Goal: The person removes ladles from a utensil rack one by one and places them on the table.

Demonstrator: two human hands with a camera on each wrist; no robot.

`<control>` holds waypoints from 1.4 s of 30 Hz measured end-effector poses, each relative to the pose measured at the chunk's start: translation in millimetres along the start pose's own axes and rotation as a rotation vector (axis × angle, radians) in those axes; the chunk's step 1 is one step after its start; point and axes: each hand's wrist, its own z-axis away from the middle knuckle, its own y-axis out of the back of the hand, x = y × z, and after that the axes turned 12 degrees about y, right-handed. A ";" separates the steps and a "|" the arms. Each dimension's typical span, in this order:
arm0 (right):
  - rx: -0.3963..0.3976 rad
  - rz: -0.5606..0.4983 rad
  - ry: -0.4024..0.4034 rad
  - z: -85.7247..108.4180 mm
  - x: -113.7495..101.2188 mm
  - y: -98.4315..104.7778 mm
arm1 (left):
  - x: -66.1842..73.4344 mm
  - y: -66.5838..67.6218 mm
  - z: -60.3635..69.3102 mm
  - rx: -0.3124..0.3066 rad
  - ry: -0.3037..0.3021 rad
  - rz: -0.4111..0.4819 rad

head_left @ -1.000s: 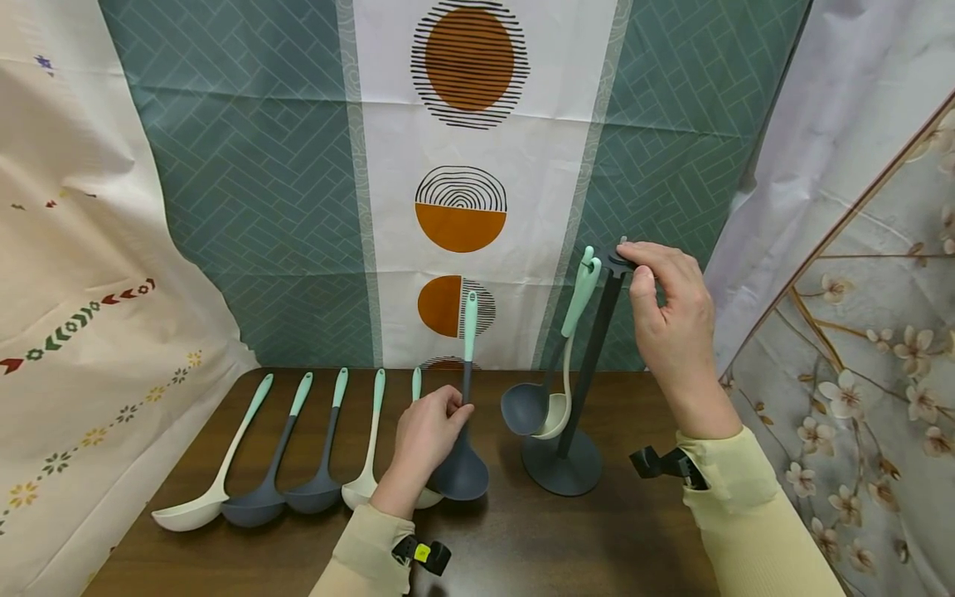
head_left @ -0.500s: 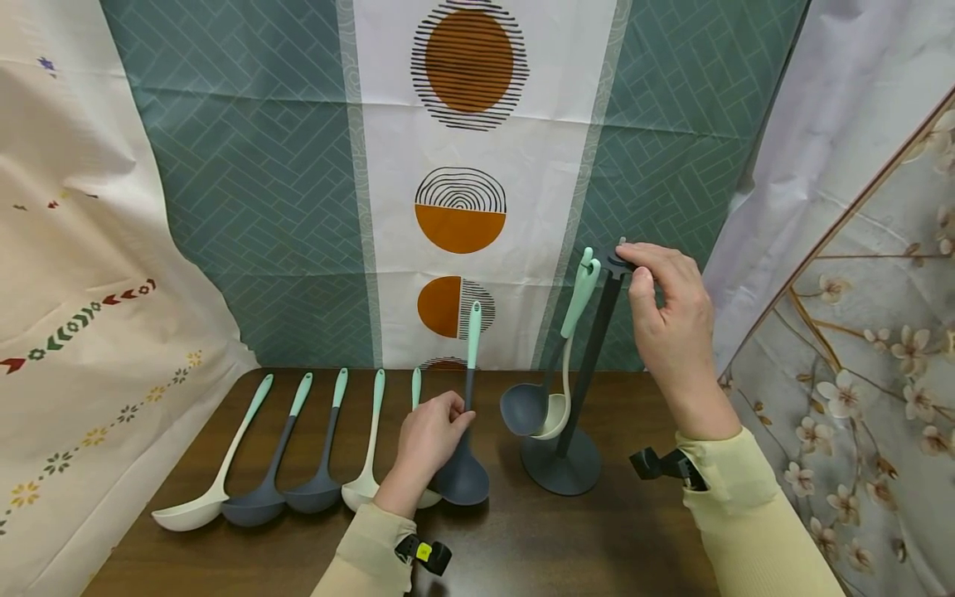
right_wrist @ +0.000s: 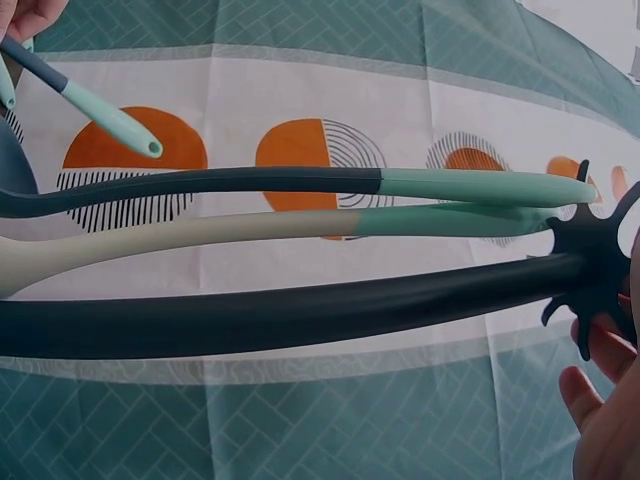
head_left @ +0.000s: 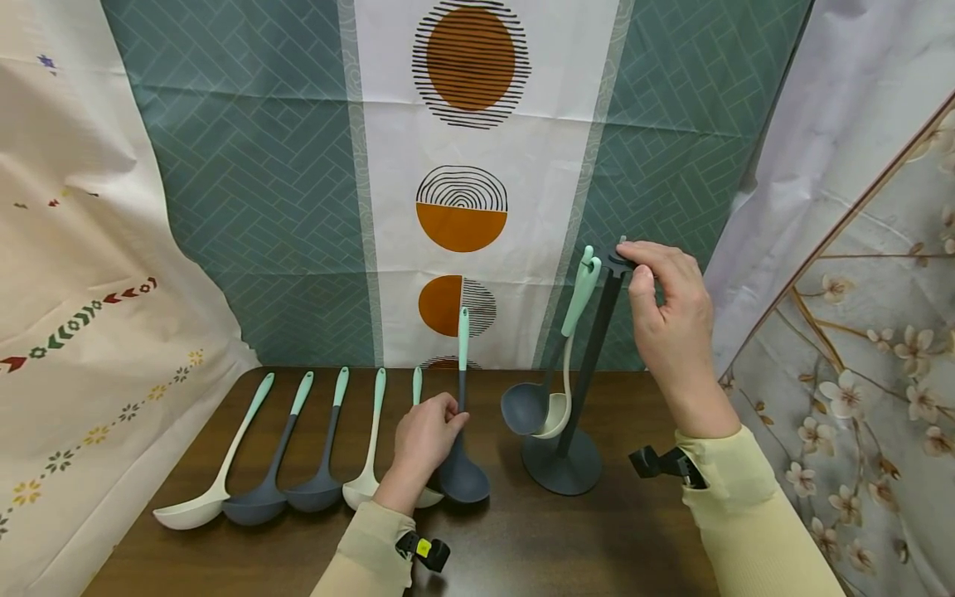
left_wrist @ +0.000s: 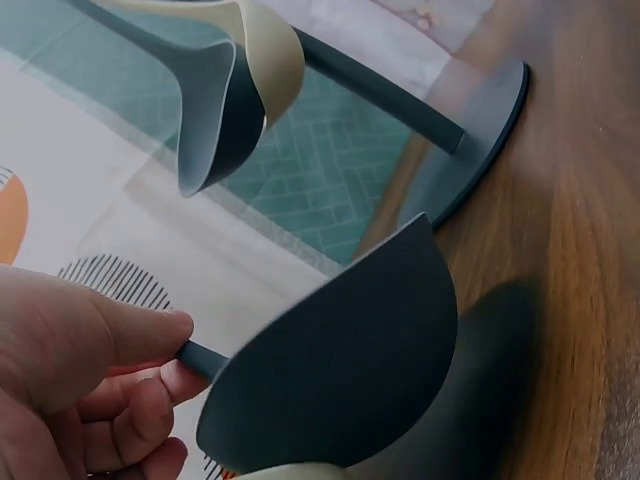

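My left hand [head_left: 427, 435] pinches the grey shaft of a ladle [head_left: 464, 479] with a mint-green handle. That ladle leans handle-up, its dark bowl low over the table; whether the bowl touches the wood I cannot tell. At the right stands a dark utensil stand [head_left: 589, 373] with a round base and a hooked top. My right hand [head_left: 675, 319] holds the hooked top between thumb and fingers. From its hooks hang a grey ladle [head_left: 525, 408] and a cream ladle [head_left: 555, 417], side by side. In the right wrist view the hooked head [right_wrist: 590, 250] meets my fingers.
On the brown table [head_left: 522, 555], several cream and grey ladles lie in a row at the left, among them a cream ladle [head_left: 190, 512] and a grey ladle [head_left: 257, 504]. My left hand partly hides the nearest one. A patterned cloth [head_left: 261, 207] hangs behind.
The ladle in my left hand has come down slightly, and its handle end first swung a little right, then left. My right hand and the stand stay in place.
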 end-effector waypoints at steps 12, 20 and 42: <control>0.003 0.001 -0.001 0.4 -1.9 0.6 | -6.3 -0.9 -2.5 -0.049 0.023 -0.076; 0.009 0.002 -0.023 1.3 -1.7 0.1 | -7.4 1.7 -4.3 -0.103 0.038 -0.148; 0.002 0.007 -0.002 1.1 -1.8 0.7 | -8.3 4.2 -9.9 -0.215 0.072 -0.289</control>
